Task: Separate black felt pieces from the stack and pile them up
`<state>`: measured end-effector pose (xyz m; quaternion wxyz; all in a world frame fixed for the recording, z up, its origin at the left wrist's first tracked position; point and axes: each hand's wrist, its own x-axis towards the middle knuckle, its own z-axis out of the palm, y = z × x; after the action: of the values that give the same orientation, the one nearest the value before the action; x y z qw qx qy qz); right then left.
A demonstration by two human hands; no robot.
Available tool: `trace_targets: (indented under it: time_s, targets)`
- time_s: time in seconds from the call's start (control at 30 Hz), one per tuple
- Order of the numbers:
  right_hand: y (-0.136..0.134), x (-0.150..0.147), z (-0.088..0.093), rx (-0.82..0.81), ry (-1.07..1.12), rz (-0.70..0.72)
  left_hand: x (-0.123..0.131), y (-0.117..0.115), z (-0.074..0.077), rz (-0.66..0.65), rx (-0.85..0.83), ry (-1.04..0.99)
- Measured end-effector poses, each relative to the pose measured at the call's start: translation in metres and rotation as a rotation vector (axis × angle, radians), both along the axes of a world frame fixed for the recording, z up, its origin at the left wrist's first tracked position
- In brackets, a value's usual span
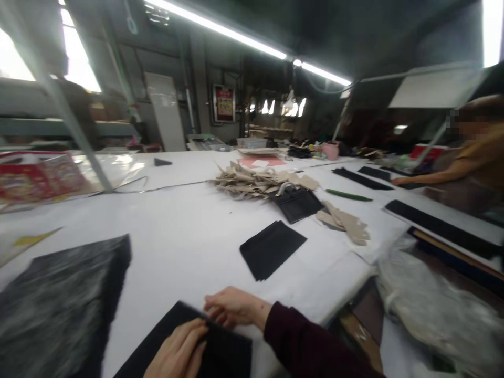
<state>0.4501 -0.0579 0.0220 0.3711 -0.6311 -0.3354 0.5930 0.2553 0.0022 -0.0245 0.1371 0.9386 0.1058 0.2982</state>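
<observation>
A black sheet of material (157, 336) lies at the table's near edge, with a straight ridge or folded edge across it. My left hand (177, 346) is over this sheet, its fingers together and curved, with the tips at the ridge. Just beyond it, my right hand (232, 307) has its fingers curled closed against the sheet's far edge; their tips are partly hidden. To the left lies a larger dark grey, wrinkled sheet (66, 299). A small stack of black pieces (271, 248) sits farther out on the white table (177, 236).
A pile of beige cut pieces (252, 181) stands mid-table, beside a black bag-like piece with a handle (299, 202). More beige strips (348, 223) and a long green object (348, 195) lie rightward. Clear plastic (437, 299) bulges at the right. Another person (472, 157) works there.
</observation>
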Motion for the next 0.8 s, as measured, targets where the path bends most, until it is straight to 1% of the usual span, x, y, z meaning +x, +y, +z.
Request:
trace_targets:
  time_s: [0.07, 0.13, 0.2, 0.3, 0.37, 0.43, 0.5, 0.57, 0.7, 0.8]
  targets:
    - [0.004, 0.006, -0.014, -0.041, 0.017, 0.049, -0.01, 0.007, -0.002, 0.095, 0.03, 0.137]
    - [0.012, 0.01, -0.028, -0.05, -0.012, 0.083, -0.016, 0.011, -0.001, 0.162, -0.006, 0.31]
    - [0.021, 0.01, -0.037, -0.038, -0.086, 0.112, -0.018, 0.011, 0.0, 0.204, -0.061, 0.402]
    - [0.031, 0.002, -0.041, 0.027, -0.269, 0.131, -0.016, 0.002, 0.001, 0.24, -0.108, 0.419]
    - [0.033, -0.007, -0.041, 0.095, -0.426, 0.119, -0.014, -0.002, 0.001, 0.252, -0.125, 0.404]
    - [0.032, -0.02, -0.042, 0.157, -0.58, 0.091, -0.014, -0.002, 0.001, 0.252, -0.146, 0.396]
    - [0.029, -0.035, -0.046, 0.196, -0.703, 0.055, -0.016, 0.004, 0.0, 0.243, -0.161, 0.398]
    - [0.025, -0.048, -0.055, 0.257, -0.861, 0.016, -0.018, 0.013, 0.001, 0.242, -0.155, 0.407]
    - [0.015, -0.067, -0.079, 0.471, -1.215, -0.062, -0.023, 0.031, 0.002, 0.252, -0.111, 0.448]
    - [0.013, -0.07, -0.092, 0.624, -1.294, -0.123, -0.025, 0.039, 0.0, 0.232, -0.079, 0.447]
